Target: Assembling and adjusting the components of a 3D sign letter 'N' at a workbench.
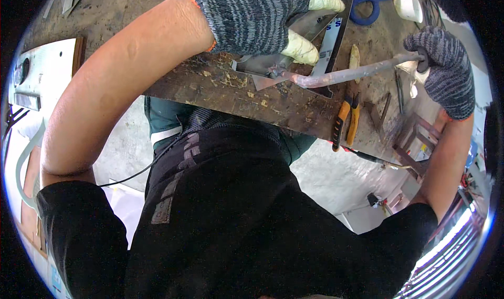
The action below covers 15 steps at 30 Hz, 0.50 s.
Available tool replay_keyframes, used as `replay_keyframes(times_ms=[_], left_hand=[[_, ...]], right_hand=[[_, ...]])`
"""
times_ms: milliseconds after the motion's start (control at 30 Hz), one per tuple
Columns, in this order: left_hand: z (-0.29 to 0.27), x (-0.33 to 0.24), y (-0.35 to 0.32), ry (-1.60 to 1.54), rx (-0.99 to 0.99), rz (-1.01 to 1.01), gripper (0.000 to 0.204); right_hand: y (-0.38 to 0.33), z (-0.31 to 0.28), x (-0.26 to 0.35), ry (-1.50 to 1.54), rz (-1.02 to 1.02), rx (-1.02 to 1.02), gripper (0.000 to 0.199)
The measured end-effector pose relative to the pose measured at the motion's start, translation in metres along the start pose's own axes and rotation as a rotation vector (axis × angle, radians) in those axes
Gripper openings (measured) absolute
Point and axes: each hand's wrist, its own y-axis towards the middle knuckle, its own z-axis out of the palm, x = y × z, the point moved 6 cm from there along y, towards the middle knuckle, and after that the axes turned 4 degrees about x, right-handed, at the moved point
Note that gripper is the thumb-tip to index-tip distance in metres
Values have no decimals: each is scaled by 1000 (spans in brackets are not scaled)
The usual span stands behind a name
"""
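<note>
My left hand, in a grey-striped knit glove with taped fingertips, lies over a thin grey sheet piece. Its thumb and a finger are stretched apart beside a metal ruler or square. My right hand, gloved alike, is closed round the far right end of a long metal rod-like tool. The tool's shaft looks slightly curved, and its other end meets the sheet below my left hand. I cannot make out its exact kind. Orange-handled pliers lie on the workbench below the shaft.
A blue tool with a ring-shaped handle and a white cup-like piece lie at the back right. A narrow pale stick rests near the shaft. The bench's front edge runs close to my body; a white panel stands at left.
</note>
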Motion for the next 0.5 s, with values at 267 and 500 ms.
replay_keyframes(times_ms=[267, 500], left_hand=[[-20, -6, -10, 21, 80, -111, 85], [-3, -1, 3, -28, 94, -66, 83]], right_hand=[[19, 0, -28, -182, -15, 65, 30], [3, 18, -40, -140, -38, 140, 30]])
